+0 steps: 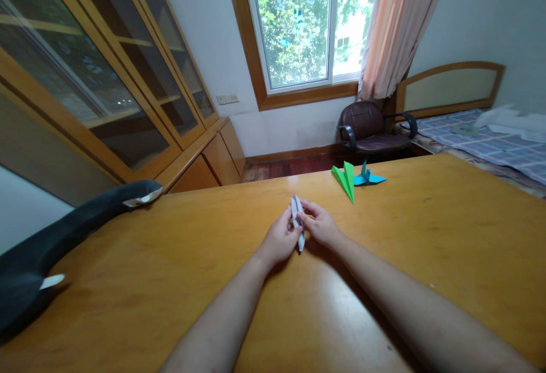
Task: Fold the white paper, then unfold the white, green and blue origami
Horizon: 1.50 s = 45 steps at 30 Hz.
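Folded white paper (295, 208) held between my two hands above the middle of the table (191, 270); long, narrow strip, far end tipped slightly left; whether its underside touches the wood, I cannot tell. My left hand (281, 237): fingers narrow, closed on the strip's left side, thumb over it; my right hand (322, 227): thumb on the upper face, fingers on the right side, also holding.

Handling, my judgement: light, even pressure from both thumbs; layers lined up before any crease is pressed; left grip as anchor, right thumb run along the fold; too hard a squeeze could buckle so thin a strip.

Edges and room: the table's far edge lies a little beyond the strip; green paper plane (348, 182) and blue paper crane (367, 178) sit near that edge, right of my hands; dark curved object (81, 214) well off left; widest elbow room seems leftward and towards me.
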Motion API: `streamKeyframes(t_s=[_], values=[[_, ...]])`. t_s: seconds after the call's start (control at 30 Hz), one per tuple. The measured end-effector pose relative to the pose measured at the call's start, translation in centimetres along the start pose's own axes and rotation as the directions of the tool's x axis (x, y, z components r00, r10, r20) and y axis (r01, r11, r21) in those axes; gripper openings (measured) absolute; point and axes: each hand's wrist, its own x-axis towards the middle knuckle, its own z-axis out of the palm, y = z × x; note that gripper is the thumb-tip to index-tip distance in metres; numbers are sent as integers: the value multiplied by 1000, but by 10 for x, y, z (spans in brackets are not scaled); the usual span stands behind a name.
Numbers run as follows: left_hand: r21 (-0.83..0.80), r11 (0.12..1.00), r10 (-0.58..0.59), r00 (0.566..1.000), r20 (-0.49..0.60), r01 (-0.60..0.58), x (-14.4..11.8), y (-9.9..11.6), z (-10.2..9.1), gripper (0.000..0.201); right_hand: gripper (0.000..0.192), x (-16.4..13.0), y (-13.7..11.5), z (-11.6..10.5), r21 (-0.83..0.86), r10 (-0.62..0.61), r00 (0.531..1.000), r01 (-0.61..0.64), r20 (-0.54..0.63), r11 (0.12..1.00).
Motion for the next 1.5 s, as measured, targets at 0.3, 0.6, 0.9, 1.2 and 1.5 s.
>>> streamKeyframes(t_s=[0.3, 0.6, 0.9, 1.2, 1.5], values=[[-195, 976, -120, 987, -107, 98, 7, 10, -8, 51, 45, -4, -9, -1, 76, 52, 979, -68, 198, 995], [-231, 969, -102, 992, -71, 83, 8, 4, -13, 54, 50, -5, -15, 1, -14, -5, 950, 10, 313, 1000], [-185, 982, -55, 991, -118, 32, 8, 9, -7, 38, 60, -5, -2, 1, -10, 6, 981, -4, 195, 1000], [67, 996, 80, 974, -212, -67, 11, 1, -4, 22, 43, -7, -4, 5, -133, -51, 980, 78, 195, 988], [84, 994, 95, 903, -418, -66, 17, -11, -17, 19, 28, -13, -19, -6, -692, -195, 968, 248, 156, 678]])
